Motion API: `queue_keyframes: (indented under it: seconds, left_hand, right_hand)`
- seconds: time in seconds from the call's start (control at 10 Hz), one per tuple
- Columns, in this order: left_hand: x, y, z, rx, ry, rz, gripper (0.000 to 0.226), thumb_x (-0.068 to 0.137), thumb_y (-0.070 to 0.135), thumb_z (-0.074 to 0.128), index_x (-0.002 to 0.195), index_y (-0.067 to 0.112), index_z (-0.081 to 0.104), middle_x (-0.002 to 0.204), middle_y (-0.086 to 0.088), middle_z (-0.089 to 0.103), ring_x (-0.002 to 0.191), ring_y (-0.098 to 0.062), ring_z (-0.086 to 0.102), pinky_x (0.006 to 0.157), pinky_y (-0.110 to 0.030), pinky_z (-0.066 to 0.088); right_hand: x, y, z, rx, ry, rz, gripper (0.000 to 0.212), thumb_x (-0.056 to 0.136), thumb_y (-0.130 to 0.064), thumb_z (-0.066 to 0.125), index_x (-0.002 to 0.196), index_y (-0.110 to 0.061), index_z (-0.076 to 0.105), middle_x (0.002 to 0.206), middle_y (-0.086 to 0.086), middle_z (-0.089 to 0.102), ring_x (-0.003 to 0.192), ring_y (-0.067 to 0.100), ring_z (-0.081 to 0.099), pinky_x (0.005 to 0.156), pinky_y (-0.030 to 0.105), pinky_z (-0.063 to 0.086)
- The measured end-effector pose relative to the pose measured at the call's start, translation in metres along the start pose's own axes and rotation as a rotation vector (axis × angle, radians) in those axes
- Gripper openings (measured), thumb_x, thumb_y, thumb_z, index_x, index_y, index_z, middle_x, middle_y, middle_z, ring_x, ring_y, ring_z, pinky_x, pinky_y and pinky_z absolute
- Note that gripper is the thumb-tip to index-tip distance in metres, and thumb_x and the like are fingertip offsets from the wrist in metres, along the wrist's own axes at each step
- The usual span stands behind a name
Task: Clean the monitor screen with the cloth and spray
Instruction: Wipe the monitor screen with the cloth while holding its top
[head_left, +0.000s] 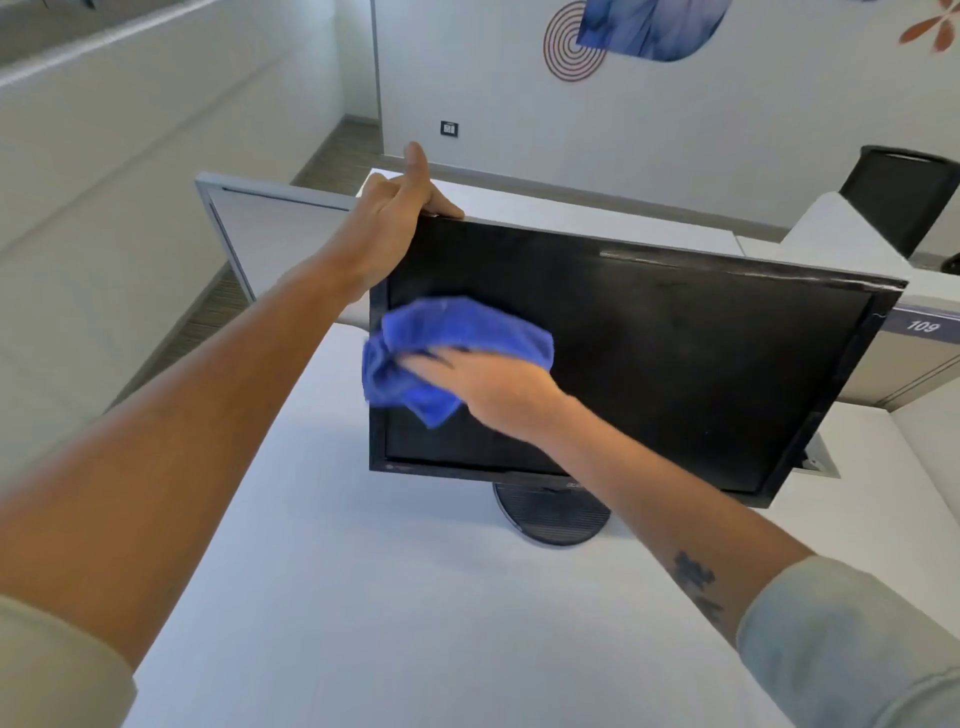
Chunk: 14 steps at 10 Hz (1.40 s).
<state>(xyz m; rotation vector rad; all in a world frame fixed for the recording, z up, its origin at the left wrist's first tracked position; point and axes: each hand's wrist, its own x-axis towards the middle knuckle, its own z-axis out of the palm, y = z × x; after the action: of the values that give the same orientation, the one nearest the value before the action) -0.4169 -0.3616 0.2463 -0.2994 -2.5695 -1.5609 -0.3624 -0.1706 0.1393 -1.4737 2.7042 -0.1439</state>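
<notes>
Our right hand (483, 384) presses the blue cloth (447, 353) flat under straight fingers against the monitor (675, 364). Our left hand (400, 208) grips its top corner, fingers curled behind

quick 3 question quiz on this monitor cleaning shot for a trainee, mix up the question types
1. True or false: the blue microfibre cloth is being pressed on the right half of the black flat monitor screen.
2. Which hand steadies the monitor, and where does it take its grip?
3. Multiple choice: the monitor's round dark stand base rests on A) the floor B) the white desk top C) a black chair.

Key
1. False: the right hand presses it on the left half.
2. The left hand, at the top left corner.
3. B
</notes>
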Motion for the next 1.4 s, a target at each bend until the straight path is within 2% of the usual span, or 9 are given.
queue_keyframes:
  seconds: [0.1,0.2,0.4,0.6,0.7,0.8,1.0,1.3,1.4]
  left_hand:
    - [0.001,-0.001,0.000,-0.050,-0.003,-0.002,0.091,0.115,0.057,0.007,0.103,0.009,0.085,0.111,-0.007,0.079,0.129,-0.026,0.064,0.125,-0.047,0.039]
    - [0.001,-0.003,-0.001,-0.021,0.017,-0.021,0.092,0.112,0.060,0.005,0.104,0.015,0.086,0.110,-0.001,0.076,0.135,-0.027,0.057,0.129,-0.049,0.032]
    - [-0.004,-0.012,-0.005,-0.065,0.005,-0.001,0.090,0.114,0.057,0.006,0.108,0.015,0.086,0.113,0.003,0.076,0.118,-0.014,0.063,0.126,-0.046,0.038]
    - [0.002,-0.006,0.000,-0.019,0.009,0.014,0.088,0.115,0.058,0.009,0.104,0.017,0.086,0.113,-0.003,0.076,0.135,-0.029,0.057,0.127,-0.051,0.034]
    - [0.000,-0.006,0.000,-0.073,-0.022,0.015,0.093,0.109,0.068,0.014,0.086,-0.002,0.072,0.083,-0.002,0.069,0.087,-0.017,0.063,0.094,-0.037,0.051]
    - [0.001,-0.009,-0.001,-0.043,-0.005,0.017,0.090,0.113,0.062,0.011,0.096,0.014,0.085,0.102,0.003,0.079,0.116,-0.019,0.066,0.111,-0.036,0.046]
    - [0.000,-0.012,-0.002,-0.022,0.002,0.042,0.086,0.114,0.059,0.011,0.107,0.020,0.087,0.115,0.002,0.078,0.113,-0.009,0.064,0.113,-0.030,0.041]
    - [0.002,-0.010,0.000,-0.026,0.001,0.025,0.082,0.113,0.064,0.014,0.102,0.030,0.088,0.120,-0.001,0.077,0.142,-0.029,0.055,0.129,-0.058,0.031]
    - [0.000,-0.010,-0.001,-0.040,-0.014,0.007,0.083,0.111,0.068,0.014,0.105,0.029,0.087,0.123,-0.005,0.074,0.141,-0.030,0.053,0.126,-0.060,0.036]
  right_hand:
    - [0.025,0.013,-0.021,-0.181,0.437,0.189,0.064,0.097,-0.012,0.036,0.160,-0.016,0.047,0.160,0.013,0.052,0.145,0.035,0.049,0.124,0.044,0.035]
    - [0.026,-0.010,0.029,-0.207,0.360,0.118,0.076,0.089,-0.003,0.039,0.164,-0.016,0.040,0.167,0.017,0.042,0.154,0.038,0.036,0.128,0.044,0.027]
    - [-0.016,-0.021,0.106,0.070,-0.488,-0.062,0.027,0.101,-0.038,0.056,0.127,-0.029,0.056,0.120,-0.014,0.040,0.104,0.012,0.034,0.086,0.023,0.029]
    - [-0.001,0.000,-0.009,-0.089,0.208,0.098,0.054,0.101,-0.002,0.055,0.155,-0.009,0.054,0.146,0.019,0.063,0.126,0.040,0.065,0.109,0.042,0.045]
    - [0.004,0.020,-0.054,-0.248,0.461,0.165,0.056,0.103,-0.015,0.039,0.157,-0.014,0.049,0.162,0.014,0.050,0.146,0.034,0.049,0.124,0.035,0.034]
    - [-0.004,0.018,-0.030,-0.221,0.422,0.105,0.058,0.102,-0.020,0.037,0.159,-0.017,0.047,0.161,0.011,0.049,0.144,0.029,0.045,0.124,0.032,0.030]
    - [-0.066,-0.005,0.053,0.174,-0.541,0.117,0.035,0.100,-0.024,0.061,0.135,-0.019,0.063,0.129,0.015,0.063,0.099,0.036,0.057,0.101,0.071,0.051]
    - [-0.086,0.072,-0.040,-0.290,0.460,0.266,0.077,0.093,-0.013,0.057,0.165,-0.027,0.033,0.169,0.003,0.038,0.150,0.028,0.044,0.123,0.039,0.034]
    - [-0.095,0.065,0.004,-0.255,0.391,0.225,0.082,0.091,-0.005,0.064,0.165,-0.023,0.035,0.175,0.008,0.027,0.159,0.029,0.029,0.133,0.036,0.016]
